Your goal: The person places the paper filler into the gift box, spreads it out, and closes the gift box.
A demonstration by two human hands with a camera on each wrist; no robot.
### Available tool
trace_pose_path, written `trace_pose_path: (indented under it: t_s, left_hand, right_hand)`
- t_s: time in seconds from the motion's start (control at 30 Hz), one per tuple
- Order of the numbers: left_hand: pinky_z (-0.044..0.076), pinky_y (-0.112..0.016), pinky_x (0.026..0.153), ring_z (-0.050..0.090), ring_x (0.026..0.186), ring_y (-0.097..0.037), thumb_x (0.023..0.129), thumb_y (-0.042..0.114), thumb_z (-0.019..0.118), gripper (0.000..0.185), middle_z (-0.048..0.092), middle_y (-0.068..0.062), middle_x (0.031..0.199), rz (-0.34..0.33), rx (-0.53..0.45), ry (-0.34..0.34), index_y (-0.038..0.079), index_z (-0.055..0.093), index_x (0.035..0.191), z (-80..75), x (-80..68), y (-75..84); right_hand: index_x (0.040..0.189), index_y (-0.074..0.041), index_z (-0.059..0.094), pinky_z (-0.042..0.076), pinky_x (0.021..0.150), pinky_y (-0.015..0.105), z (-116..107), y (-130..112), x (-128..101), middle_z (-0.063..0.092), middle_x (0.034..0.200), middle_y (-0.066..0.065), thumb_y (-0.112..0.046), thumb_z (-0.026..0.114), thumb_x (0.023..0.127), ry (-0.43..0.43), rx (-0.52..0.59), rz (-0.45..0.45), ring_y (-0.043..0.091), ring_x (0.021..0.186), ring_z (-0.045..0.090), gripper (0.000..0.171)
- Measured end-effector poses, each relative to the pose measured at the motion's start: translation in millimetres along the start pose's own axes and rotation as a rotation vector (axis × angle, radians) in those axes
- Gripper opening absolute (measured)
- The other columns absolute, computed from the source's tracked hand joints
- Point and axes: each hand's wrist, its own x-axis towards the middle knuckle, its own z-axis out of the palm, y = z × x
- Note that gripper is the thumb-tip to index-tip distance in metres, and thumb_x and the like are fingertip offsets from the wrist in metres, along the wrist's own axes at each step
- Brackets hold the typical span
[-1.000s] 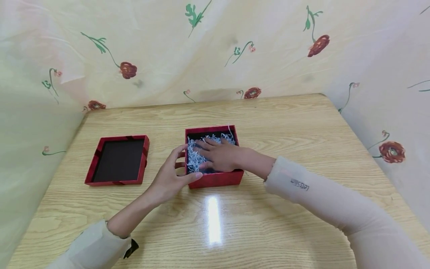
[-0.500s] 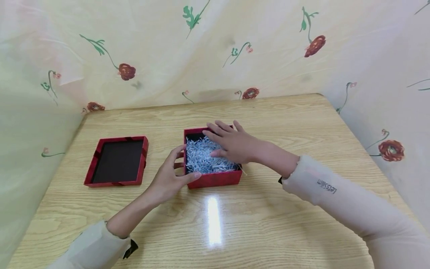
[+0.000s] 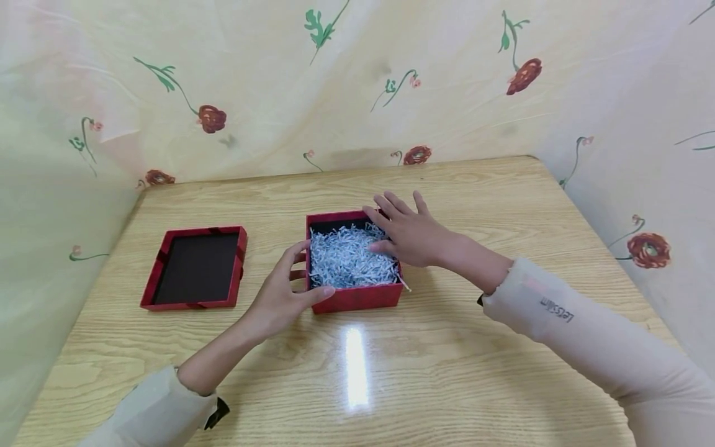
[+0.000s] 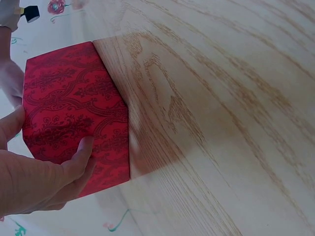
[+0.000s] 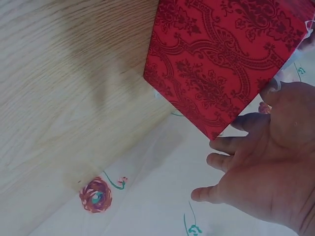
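A red patterned box (image 3: 357, 297) (image 4: 74, 123) (image 5: 221, 59) stands open in the middle of the wooden table, filled with white shredded paper (image 3: 349, 259). My left hand (image 3: 285, 292) (image 4: 39, 177) grips its near left corner, thumb on the front wall and fingers on the left wall. Over the box's far right corner my right hand (image 3: 410, 233) (image 5: 266, 167) hovers with straight, spread fingers, its thumb close to the shreds and holding nothing. The matching red lid (image 3: 197, 267) lies upside down to the left, black inside.
The wooden table (image 3: 475, 347) is walled on three sides by a pale cloth with red flowers (image 3: 357, 81). A few paper strands hang over the box's right front corner (image 3: 403, 284).
My right hand has lifted out of the shredded paper and moved right, toward the box's far right corner. The left hand keeps its hold and the box has not moved.
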Motion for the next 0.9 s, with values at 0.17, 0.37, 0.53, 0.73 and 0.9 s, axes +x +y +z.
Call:
trace_pose_path:
  t_s: [0.17,0.37,0.53,0.73,0.9]
  left_hand:
    - [0.052,-0.044,0.091,0.044,0.127,-0.037,0.084,0.029,0.076,0.087,0.034,-0.01,0.147,0.001,0.003,0.0,0.022,0.022,0.151,0.4,0.5,-1.4]
    - [0.051,-0.045,0.092,0.043,0.127,-0.04,0.084,0.031,0.076,0.087,0.033,-0.013,0.148,0.014,0.009,-0.006,0.02,0.022,0.151,0.6,0.4,-3.5]
    - [0.051,-0.045,0.092,0.043,0.128,-0.038,0.084,0.031,0.076,0.087,0.033,-0.011,0.148,0.008,0.009,-0.003,0.021,0.022,0.151,0.5,0.1,-3.1]
    - [0.051,-0.046,0.092,0.042,0.128,-0.039,0.085,0.032,0.075,0.087,0.032,-0.013,0.149,0.021,0.012,-0.007,0.02,0.021,0.152,0.8,0.2,-2.9]
    - [0.051,-0.046,0.092,0.042,0.129,-0.038,0.085,0.031,0.075,0.086,0.032,-0.012,0.149,0.015,0.016,-0.007,0.021,0.021,0.152,0.3,0.2,-2.2]
  right_hand:
    - [0.156,-0.017,0.012,-0.012,0.109,0.064,0.4,-1.6,-2.8,0.006,0.161,0.014,-0.051,0.042,0.099,-0.03,0.022,-0.019,0.032,0.147,-0.002,0.073]
    - [0.156,-0.02,0.009,-0.015,0.109,0.062,3.1,-11.6,-5.5,-0.004,0.161,0.01,-0.052,0.036,0.1,-0.064,0.041,-0.063,0.028,0.147,-0.007,0.07]
    - [0.156,-0.021,0.012,-0.017,0.109,0.062,7.8,-20.6,-5.8,-0.003,0.161,0.009,-0.053,0.036,0.1,-0.082,0.069,-0.099,0.028,0.147,-0.006,0.069]
    - [0.155,-0.02,0.014,-0.016,0.108,0.063,10.9,-27.2,-6.7,0.006,0.161,0.01,-0.052,0.037,0.1,-0.135,0.084,-0.127,0.03,0.147,0.0,0.068]
    - [0.156,-0.02,0.01,-0.016,0.108,0.063,10.0,-26.5,-7.0,0.005,0.161,0.009,-0.051,0.037,0.101,-0.107,0.087,-0.135,0.03,0.147,0.0,0.069]
